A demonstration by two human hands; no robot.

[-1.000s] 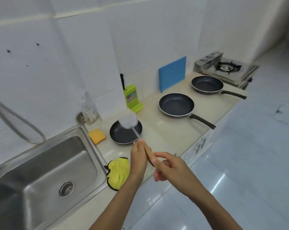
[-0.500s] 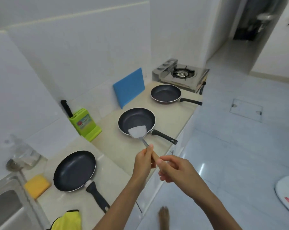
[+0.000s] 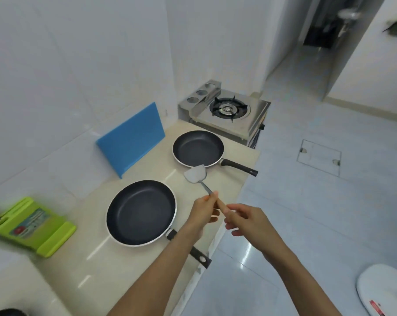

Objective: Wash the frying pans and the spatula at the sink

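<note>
Both my hands hold a metal spatula with a wooden handle above the counter. My left hand pinches the shaft near the blade, and my right hand grips the handle end. The blade hovers by the rim of the far frying pan, black with a black handle. A larger black frying pan sits on the counter just left of my left hand; my forearm crosses its handle. A third pan's dark rim shows at the bottom left corner. The sink is out of view.
A blue cutting board leans on the tiled wall. A green knife block stands at the left. A gas stove sits past the far pan. The beige counter ends at the right over a tiled floor with a white object.
The view has swung right along the counter, away from the sink, sponge and yellow cloth. The spatula, held in both hands throughout, went from over the small pan to near the far pan.
</note>
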